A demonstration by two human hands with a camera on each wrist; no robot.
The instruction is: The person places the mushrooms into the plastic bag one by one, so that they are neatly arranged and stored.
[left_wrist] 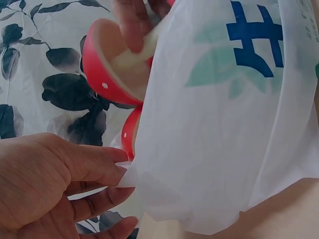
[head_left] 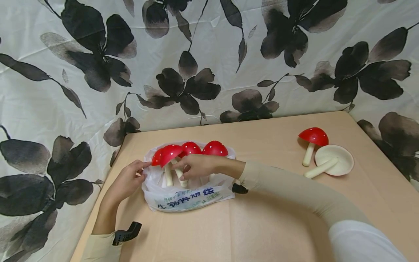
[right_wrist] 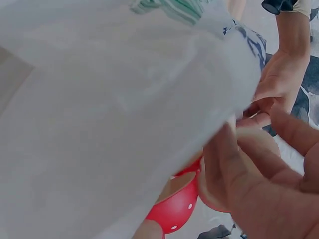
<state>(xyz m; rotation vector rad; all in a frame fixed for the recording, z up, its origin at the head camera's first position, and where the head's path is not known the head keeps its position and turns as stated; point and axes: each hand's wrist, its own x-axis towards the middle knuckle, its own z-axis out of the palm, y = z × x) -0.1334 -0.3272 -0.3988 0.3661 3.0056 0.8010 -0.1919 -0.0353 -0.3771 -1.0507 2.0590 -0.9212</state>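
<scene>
A white plastic bag (head_left: 193, 203) with blue and green print lies on the table, its mouth spread around several red-capped toy mushrooms with white dots. My left hand (head_left: 127, 180) pinches the bag's left rim between thumb and fingers, as the left wrist view shows (left_wrist: 55, 179). Over the bag, my right hand (head_left: 199, 165) holds a toy mushroom (head_left: 171, 153) by its pale stem, cap upward. Other mushroom caps, such as a red cap (head_left: 215, 148), stand behind my right hand. In the right wrist view the bag hides much of the mushrooms.
Two more toy mushrooms are on the right of the table (head_left: 262, 142): one red-capped mushroom (head_left: 314, 136) and one showing its pale underside (head_left: 340, 160). A cloth (head_left: 229, 54) with dark flowers hangs behind the table.
</scene>
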